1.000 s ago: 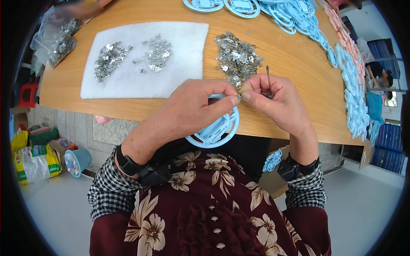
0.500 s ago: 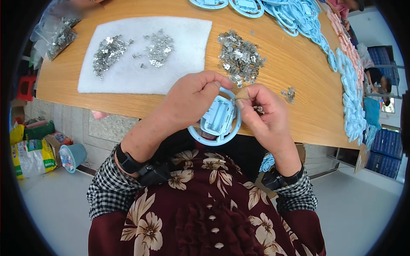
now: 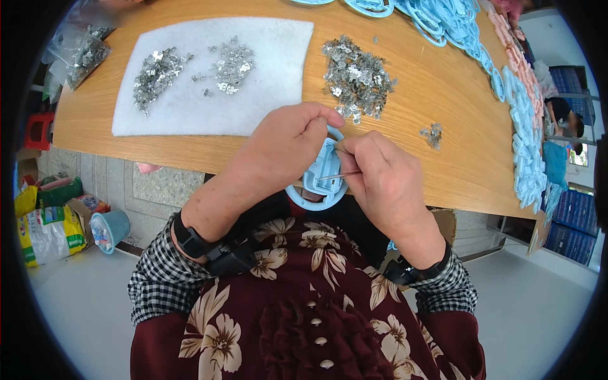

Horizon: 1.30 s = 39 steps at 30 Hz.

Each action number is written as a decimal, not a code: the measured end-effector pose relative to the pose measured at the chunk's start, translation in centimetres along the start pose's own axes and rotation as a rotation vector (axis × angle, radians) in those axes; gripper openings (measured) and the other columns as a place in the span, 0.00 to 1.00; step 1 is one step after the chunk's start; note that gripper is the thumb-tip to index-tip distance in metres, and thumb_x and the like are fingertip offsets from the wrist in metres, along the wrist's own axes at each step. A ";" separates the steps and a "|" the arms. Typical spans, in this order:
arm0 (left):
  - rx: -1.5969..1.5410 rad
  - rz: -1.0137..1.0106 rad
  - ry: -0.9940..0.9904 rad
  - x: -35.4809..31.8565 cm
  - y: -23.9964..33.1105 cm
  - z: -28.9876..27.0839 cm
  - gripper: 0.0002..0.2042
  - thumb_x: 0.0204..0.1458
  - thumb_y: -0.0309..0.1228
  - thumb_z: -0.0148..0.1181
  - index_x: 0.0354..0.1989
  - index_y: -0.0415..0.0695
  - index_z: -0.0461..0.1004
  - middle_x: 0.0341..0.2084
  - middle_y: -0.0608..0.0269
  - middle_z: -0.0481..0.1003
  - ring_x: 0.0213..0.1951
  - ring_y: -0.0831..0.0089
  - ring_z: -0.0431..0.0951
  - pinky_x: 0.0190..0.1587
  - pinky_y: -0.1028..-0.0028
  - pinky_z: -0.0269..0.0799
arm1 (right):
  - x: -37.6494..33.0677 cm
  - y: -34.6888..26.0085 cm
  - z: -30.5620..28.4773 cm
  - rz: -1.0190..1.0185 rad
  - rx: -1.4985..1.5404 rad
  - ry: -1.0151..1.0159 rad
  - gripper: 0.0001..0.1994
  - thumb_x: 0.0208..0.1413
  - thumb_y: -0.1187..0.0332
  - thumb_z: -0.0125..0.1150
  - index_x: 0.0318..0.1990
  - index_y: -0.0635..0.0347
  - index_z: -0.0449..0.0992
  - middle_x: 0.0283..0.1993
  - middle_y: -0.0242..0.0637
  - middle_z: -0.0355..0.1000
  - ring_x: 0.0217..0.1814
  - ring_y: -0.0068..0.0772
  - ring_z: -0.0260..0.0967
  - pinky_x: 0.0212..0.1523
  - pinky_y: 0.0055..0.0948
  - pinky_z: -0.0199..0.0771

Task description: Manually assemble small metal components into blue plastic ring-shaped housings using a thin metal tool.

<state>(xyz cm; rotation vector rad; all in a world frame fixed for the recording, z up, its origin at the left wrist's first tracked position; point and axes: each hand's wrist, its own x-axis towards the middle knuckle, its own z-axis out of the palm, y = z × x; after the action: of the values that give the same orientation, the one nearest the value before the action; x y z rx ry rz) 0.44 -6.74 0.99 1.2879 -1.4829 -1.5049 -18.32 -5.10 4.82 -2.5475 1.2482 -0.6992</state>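
A light blue plastic ring-shaped part [image 3: 309, 204] with a boxy compartment in its middle is held at the table's near edge. My left hand [image 3: 292, 142] is closed on its upper left rim, thumb and forefinger pinched near the top. My right hand [image 3: 387, 180] is closed at the part's right side. A thin metal rod [image 3: 345, 175] sticks out of the right fingers, its tip pointing into the compartment. Whatever the right fingertips pinch at the upper rim is hidden. Just beyond my hands lies a heap of small metal clips [image 3: 358, 76].
Two groups of metal clips [image 3: 157, 79] rest on a white foam sheet [image 3: 183, 120]. A few clips [image 3: 432, 135] lie at right. Blue plastic parts [image 3: 437, 19] pile up at the back, with pink parts [image 3: 506, 47] along the right edge. A bag of clips [image 3: 85, 60] sits far left.
My right hand has turned over and moved slightly left, its back now facing up. The thin rod has come into view over the compartment. My left hand keeps its grip.
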 end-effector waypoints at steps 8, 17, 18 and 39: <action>-0.098 -0.074 -0.012 -0.5 -0.1 0.0 0.14 0.65 0.29 0.44 0.49 0.37 0.76 0.37 0.66 0.79 0.38 0.83 0.76 0.43 0.80 0.73 | -1.8 0.9 -0.9 -0.084 0.013 -0.097 0.18 0.46 0.80 0.67 0.48 0.61 0.77 0.34 0.36 0.70 0.30 0.32 0.72 0.27 0.28 0.71; -0.447 0.002 -0.111 -1.5 1.7 -0.1 0.15 0.67 0.31 0.45 0.57 0.38 0.71 0.43 0.65 0.77 0.43 0.82 0.76 0.47 0.79 0.73 | -1.0 1.5 -1.8 0.886 1.284 -0.250 0.13 0.68 0.59 0.55 0.46 0.60 0.74 0.26 0.25 0.72 0.21 0.10 0.65 0.20 0.10 0.58; -0.362 0.054 -0.101 -1.5 1.7 -0.2 0.16 0.66 0.30 0.46 0.57 0.38 0.71 0.43 0.64 0.77 0.43 0.81 0.76 0.48 0.79 0.73 | -1.0 1.7 -1.7 0.906 1.362 -0.224 0.12 0.67 0.59 0.56 0.45 0.60 0.74 0.25 0.24 0.72 0.20 0.10 0.65 0.19 0.09 0.56; -0.832 -0.113 -0.302 -1.5 1.1 -0.7 0.23 0.66 0.42 0.50 0.59 0.35 0.67 0.34 0.61 0.73 0.29 0.75 0.74 0.31 0.76 0.73 | 0.3 1.2 -1.3 0.554 1.082 -0.023 0.14 0.62 0.67 0.62 0.52 0.63 0.71 0.23 0.20 0.63 0.24 0.11 0.55 0.25 0.16 0.56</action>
<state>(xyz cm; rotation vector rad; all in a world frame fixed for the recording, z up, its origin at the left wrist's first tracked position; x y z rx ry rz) 1.36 -5.72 2.45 0.6613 -0.7676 -2.1360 -19.61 -6.05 5.53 -1.2710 1.0489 -0.8665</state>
